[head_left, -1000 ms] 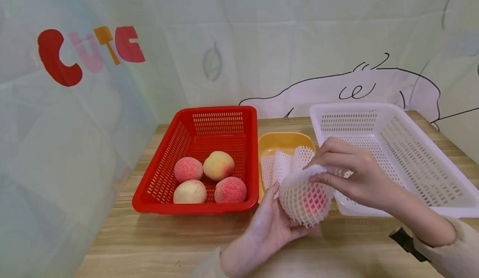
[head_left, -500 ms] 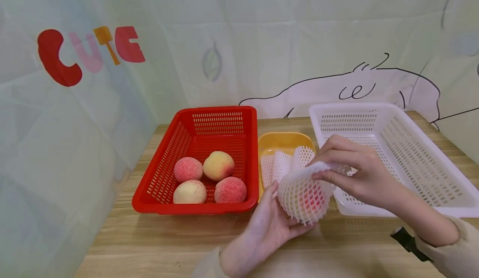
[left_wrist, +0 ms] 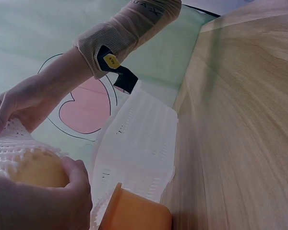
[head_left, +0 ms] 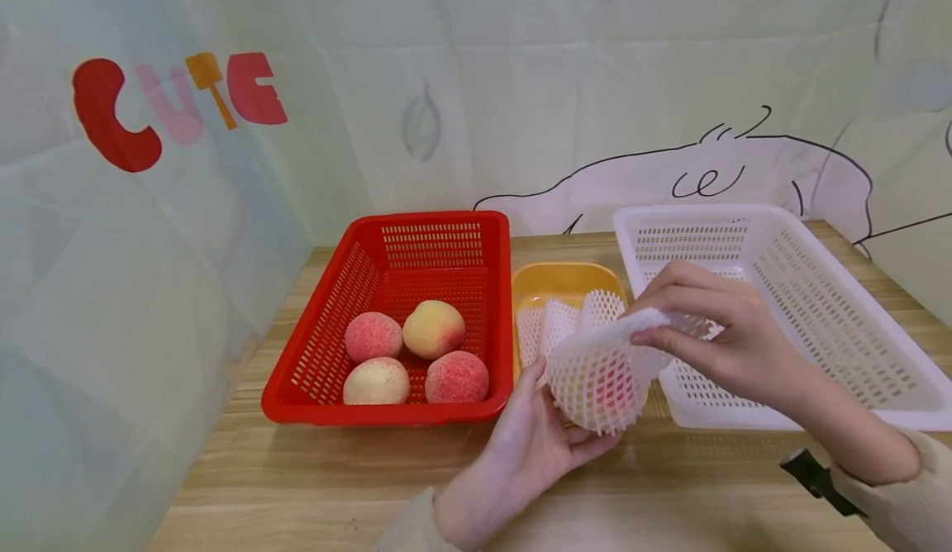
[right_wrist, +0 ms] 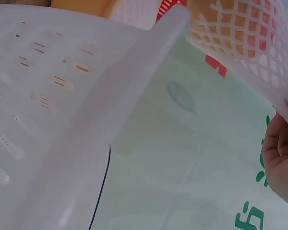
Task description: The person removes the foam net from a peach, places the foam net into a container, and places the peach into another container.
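Observation:
My left hand (head_left: 521, 461) cradles a peach (left_wrist: 41, 170) from below, its thumb up along the left side. A white foam fruit net (head_left: 587, 362) covers most of this peach, and a pink patch shows through the mesh. With thumb and fingers my right hand (head_left: 717, 329) pinches the net's gathered upper edge, pulled up and to the right. In the left wrist view the peach's near end sticks out bare beside the left thumb. The right wrist view shows the stretched mesh (right_wrist: 245, 33) running to the right fingers (right_wrist: 281, 139).
A red basket (head_left: 387, 413) with several peaches (head_left: 375, 383) stands to the left. Between the baskets is a yellow tray (head_left: 565, 275) with several flat foam nets (head_left: 561, 321). The white basket (head_left: 911, 370) at right lies partly behind the right forearm. Printed cloth (head_left: 521, 122) hangs behind.
Both hands have shifted slightly upward with the peach and net. The right hand has drawn the net's edge further up and right, stretching it away from the peach.

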The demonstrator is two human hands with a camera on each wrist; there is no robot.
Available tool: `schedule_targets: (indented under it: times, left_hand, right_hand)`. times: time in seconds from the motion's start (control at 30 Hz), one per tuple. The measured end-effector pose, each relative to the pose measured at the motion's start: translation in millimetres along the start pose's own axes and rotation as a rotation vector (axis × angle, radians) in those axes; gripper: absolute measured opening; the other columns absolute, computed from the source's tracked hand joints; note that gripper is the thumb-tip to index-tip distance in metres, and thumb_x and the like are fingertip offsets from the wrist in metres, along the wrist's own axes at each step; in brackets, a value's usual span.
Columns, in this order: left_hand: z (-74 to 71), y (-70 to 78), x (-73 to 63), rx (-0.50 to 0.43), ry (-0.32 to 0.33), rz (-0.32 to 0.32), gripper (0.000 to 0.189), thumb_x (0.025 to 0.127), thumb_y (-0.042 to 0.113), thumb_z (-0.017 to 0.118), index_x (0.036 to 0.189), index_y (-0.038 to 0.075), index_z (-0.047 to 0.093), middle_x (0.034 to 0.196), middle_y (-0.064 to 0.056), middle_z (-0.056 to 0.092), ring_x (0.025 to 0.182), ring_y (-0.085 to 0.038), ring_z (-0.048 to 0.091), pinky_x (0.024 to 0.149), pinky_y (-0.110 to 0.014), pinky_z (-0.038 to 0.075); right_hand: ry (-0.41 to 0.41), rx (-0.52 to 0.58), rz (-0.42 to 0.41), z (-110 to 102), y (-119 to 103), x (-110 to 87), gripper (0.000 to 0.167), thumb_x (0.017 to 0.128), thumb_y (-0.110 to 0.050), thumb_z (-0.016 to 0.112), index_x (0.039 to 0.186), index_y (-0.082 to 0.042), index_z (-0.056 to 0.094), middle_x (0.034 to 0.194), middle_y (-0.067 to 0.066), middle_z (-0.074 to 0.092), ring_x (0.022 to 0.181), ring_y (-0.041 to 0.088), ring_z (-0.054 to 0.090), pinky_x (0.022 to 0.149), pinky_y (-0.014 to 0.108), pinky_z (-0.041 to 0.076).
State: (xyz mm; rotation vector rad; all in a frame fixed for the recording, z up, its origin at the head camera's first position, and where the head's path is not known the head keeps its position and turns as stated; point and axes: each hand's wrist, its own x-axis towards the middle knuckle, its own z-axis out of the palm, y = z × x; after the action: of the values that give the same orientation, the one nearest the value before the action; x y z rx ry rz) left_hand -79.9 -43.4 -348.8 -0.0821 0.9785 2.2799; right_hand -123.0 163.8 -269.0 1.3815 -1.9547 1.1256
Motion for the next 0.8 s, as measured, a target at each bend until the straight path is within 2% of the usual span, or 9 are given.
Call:
schedule_targets:
  times: [0.23,0.4,0.63,0.8]
  left_hand:
    - [-0.6,0.2,0.2,-0.015,0.002,-0.007,0.067,0.096,0.058,0.031,0.150,0.018,0.026,0.148,-0.018,0.038,0.130,-0.035,0.046,0.113,-0.049,0.034]
    - [-0.8,-0.3,0.6,-0.017,0.015,-0.008,0.068,0.096,0.059,0.033,0.150,0.018,0.027,0.148,-0.018,0.038,0.130,-0.036,0.047,0.113,-0.049,0.034]
    - [-1.4,0.3,2.8,-0.029,0.020,-0.020,0.066,0.096,0.060,0.032,0.149,0.021,0.030,0.146,-0.017,0.043,0.126,-0.039,0.053,0.110,-0.045,0.037]
    - [-2.1,0.5,2.6,-0.030,0.025,-0.022,0.067,0.094,0.061,0.035,0.148,0.021,0.031,0.144,-0.017,0.046,0.122,-0.035,0.057,0.108,-0.043,0.039]
  right_hand:
    - [0.023,-0.001,0.022,-3.5,0.1,-1.0,0.011,0.084,-0.012,0.072,0.091,-0.005,0.072,0.089,0.002,0.067,0.084,0.005,0.057,0.067,0.012,0.048]
    - [0.046,-0.001,0.061,-7.6,-0.4,-1.4,0.010,0.081,-0.005,0.074,0.091,-0.004,0.071,0.089,0.003,0.067,0.083,0.005,0.059,0.070,0.011,0.050]
    - [0.069,-0.110,0.145,-15.1,-3.0,-3.1,0.023,0.070,0.007,0.077,0.088,-0.007,0.072,0.090,0.000,0.069,0.084,0.005,0.061,0.071,0.011,0.050]
    - [0.085,-0.141,0.182,-18.1,-2.6,-3.4,0.027,0.069,0.010,0.076,0.089,-0.008,0.072,0.091,-0.002,0.070,0.087,0.006,0.062,0.073,0.011,0.049]
